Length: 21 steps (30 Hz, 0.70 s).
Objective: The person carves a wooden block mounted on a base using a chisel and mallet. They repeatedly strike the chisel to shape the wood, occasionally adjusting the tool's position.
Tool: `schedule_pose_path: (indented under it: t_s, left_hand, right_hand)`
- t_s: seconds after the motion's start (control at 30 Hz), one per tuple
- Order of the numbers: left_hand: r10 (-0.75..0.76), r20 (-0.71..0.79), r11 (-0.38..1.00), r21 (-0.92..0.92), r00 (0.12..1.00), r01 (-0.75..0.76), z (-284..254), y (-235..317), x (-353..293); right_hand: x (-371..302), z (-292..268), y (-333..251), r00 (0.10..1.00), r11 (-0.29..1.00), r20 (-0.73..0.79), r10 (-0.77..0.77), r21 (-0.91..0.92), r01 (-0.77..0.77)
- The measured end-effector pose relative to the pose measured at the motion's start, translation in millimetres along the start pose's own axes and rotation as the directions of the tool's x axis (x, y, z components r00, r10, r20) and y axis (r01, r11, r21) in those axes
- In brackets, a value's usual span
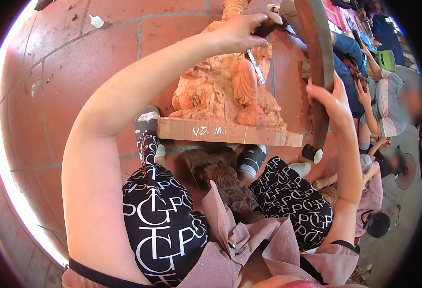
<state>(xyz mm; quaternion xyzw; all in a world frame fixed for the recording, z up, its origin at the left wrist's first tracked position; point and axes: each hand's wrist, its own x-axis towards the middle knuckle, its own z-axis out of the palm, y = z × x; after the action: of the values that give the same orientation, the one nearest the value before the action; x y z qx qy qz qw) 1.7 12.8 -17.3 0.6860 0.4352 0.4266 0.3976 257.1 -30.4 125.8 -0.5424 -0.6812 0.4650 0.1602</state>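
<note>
An orange-brown wood carving [211, 91] stands in front of me on a flat wooden base [249, 136] with handwriting on its edge. My left hand [242, 33] reaches over its upper part, closed round a chisel [256, 67] whose metal blade slants down against the carved surface. The dark handle shows beyond my fingers. On the right, my right hand [333, 98] grips a long, curved, dark wooden club [315, 53] near its lower end. The club rises past the carving's right side and leaves the picture at the top.
A darker carved wood piece [225, 185] lies between my legs. A black cylinder with a pale end [312, 153] is by the base's right corner. A small white bottle [96, 21] lies far left on the tiled floor [91, 62]. Several people [388, 101] sit at the right.
</note>
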Motion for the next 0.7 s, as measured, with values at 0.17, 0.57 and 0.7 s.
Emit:
schedule_pose_path:
  t_s: [0.17, 0.57, 0.7]
  left_hand:
    - [0.071, 0.14, 0.969, 0.223, 0.988, -0.102, 14, 13, 4]
    - [0.116, 0.326, 0.963, 0.194, 0.938, -0.187, 27, 13, 23]
    - [0.08, 0.396, 0.963, 0.205, 0.915, -0.173, 25, 22, 17]
  right_hand:
    - [-36, 7, 17, 0.999, 0.984, -0.035, 0.011, 0.181, -0.004]
    - [-36, 3, 51, 0.965, 0.979, -0.261, 0.0, 0.196, 0.053]
    - [-26, -7, 83, 0.925, 0.98, -0.332, -0.183, 0.008, 0.197]
